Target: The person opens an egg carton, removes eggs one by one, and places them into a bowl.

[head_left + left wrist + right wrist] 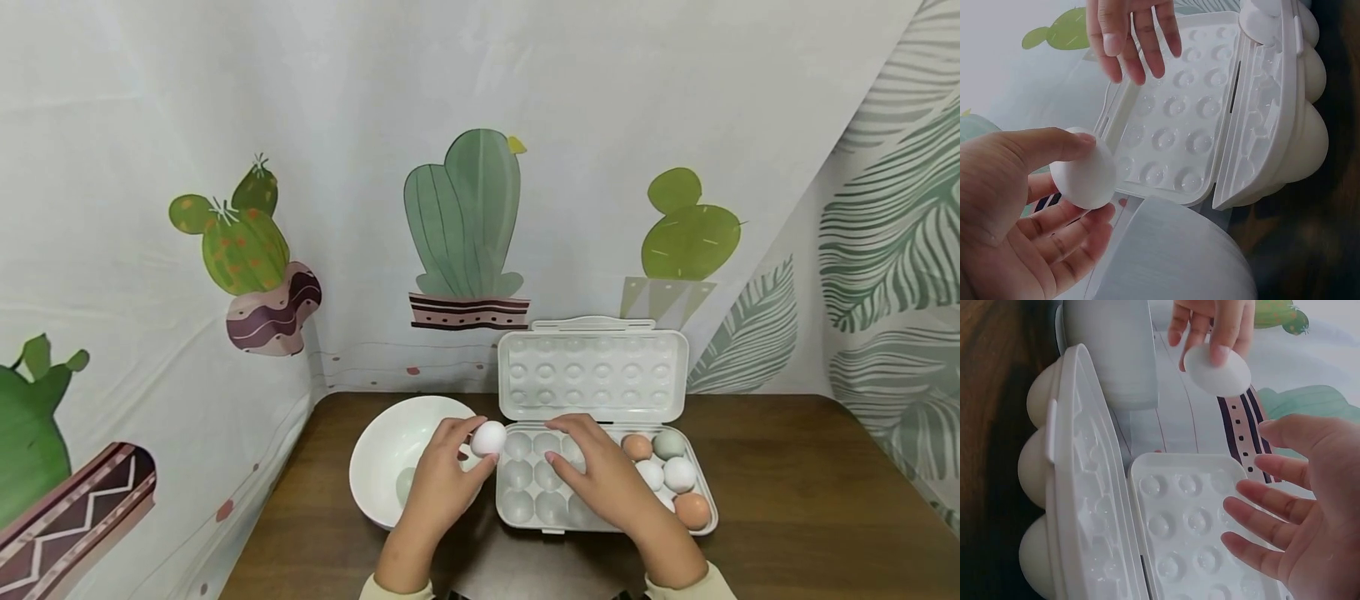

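Observation:
Pinched between the thumb and fingers of my left hand [444, 467] is a white egg [489, 439], held up between the bowl and the carton. A white bowl [375, 442] stands at the left, and a greenish egg [406, 483] shows inside it. My right hand [600, 467] is over the middle of the white plastic egg carton [555, 530], fingers spread and holding nothing. Brown, white and greenish eggs fill the carton's right end, among them a brown egg [692, 511]. Cups at its left end, such as this cup [517, 475], hold no egg.
The carton's lid [592, 408] stands raised at the back, leaning near the cloth [360, 250] printed with cacti. Everything sits on a dark brown wooden table [795, 492]. The bowl's right rim is close to the carton's left end.

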Demonstrator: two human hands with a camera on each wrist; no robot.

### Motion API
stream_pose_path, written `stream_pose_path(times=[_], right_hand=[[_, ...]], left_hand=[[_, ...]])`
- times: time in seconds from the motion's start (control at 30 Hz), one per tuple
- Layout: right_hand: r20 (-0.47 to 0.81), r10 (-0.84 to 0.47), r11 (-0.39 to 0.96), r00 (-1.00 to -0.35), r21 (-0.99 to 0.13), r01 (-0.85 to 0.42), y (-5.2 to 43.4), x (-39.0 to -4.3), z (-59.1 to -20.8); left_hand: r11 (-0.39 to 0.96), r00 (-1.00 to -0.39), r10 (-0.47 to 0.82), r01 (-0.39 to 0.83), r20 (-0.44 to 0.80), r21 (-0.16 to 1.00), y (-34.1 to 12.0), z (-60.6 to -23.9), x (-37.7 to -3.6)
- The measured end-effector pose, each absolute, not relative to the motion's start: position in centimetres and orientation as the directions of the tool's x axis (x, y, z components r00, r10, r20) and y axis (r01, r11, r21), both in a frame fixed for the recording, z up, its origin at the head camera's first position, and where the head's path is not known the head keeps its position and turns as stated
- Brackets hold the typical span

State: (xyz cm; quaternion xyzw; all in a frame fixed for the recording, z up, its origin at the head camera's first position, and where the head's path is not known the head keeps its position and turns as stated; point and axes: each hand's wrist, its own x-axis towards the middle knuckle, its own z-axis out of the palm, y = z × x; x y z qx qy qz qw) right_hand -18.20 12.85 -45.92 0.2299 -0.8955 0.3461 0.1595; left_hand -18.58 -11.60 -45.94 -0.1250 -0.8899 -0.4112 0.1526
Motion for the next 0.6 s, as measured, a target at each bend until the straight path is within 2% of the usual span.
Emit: stream_pose_path(times=[0.37,0.6], right_hand=[[0.432,-0.289,0.661,-0.854,-0.555,-0.505,13.3,-18.5,-45.9],[0.441,-0.254,0.689,-0.861,-0.542,-0.481,14.3,-18.7,-46.2]], left_hand=[[0.648,-0.924,0.013,0.298,0.381,0.701,-12.4,-45.9,-18.9],[0.667,-0.941,-0.024,0.235,0.337,0.707,-13.1,-46.1,-19.0]])
